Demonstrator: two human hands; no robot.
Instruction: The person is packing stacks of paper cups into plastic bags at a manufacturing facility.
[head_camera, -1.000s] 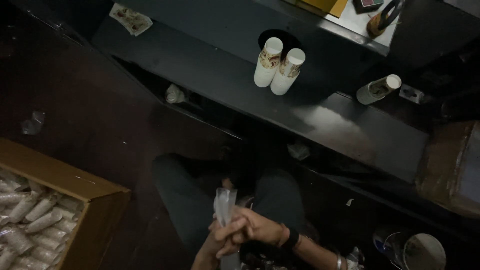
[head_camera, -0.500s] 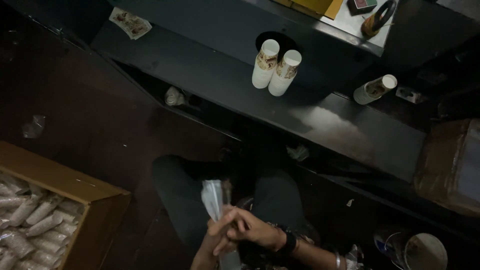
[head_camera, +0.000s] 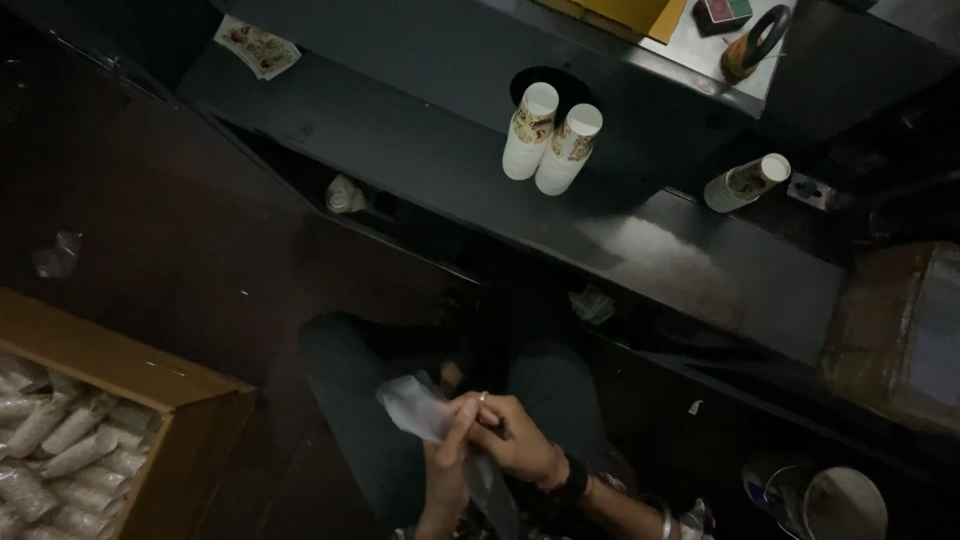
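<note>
Dim floor behind, both hands (head_camera: 485, 440) pinch a crumpled clear plastic sleeve (head_camera: 415, 408).

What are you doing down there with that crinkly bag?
A person sits low by a dark counter, holding a clear plastic bag over their lap. The left hand and the right hand both pinch it, close together. A cardboard box of wrapped cup stacks stands to the left. Two stacks of paper cups stand on the counter, with one more stack lying farther right.
</note>
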